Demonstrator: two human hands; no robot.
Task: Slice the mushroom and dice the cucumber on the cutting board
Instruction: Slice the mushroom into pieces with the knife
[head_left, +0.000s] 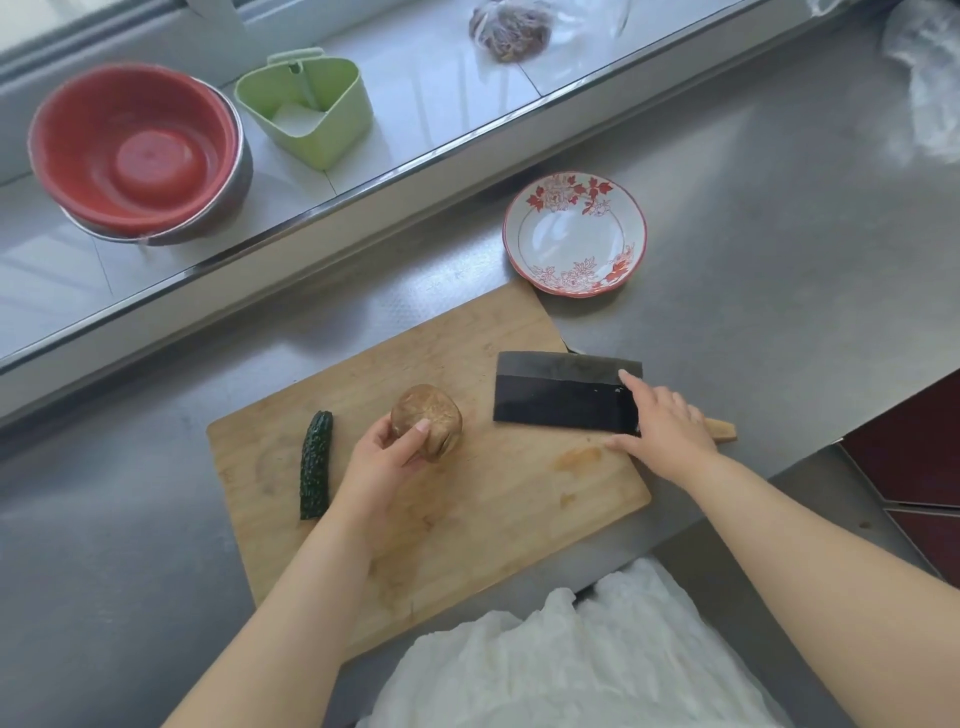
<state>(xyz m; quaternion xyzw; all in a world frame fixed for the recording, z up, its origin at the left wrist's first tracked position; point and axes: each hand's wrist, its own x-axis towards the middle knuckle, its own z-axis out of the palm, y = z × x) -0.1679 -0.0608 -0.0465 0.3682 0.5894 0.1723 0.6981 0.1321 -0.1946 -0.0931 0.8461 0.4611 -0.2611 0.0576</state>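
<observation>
A wooden cutting board lies on the steel counter. A brown mushroom sits near the board's middle, and my left hand grips its near side with thumb and fingers. A short dark green cucumber piece lies on the board's left part, apart from the hand. A dark cleaver lies flat on the board's right side, its wooden handle end sticking out past my right hand. That hand lies over the handle with its forefinger stretched along the blade's back; whether it grips is unclear.
A red-flowered white plate stands just beyond the board. On the window ledge sit a red bowl nested in a steel bowl, a green plastic holder and a bagged dark item. Crumpled plastic lies far right.
</observation>
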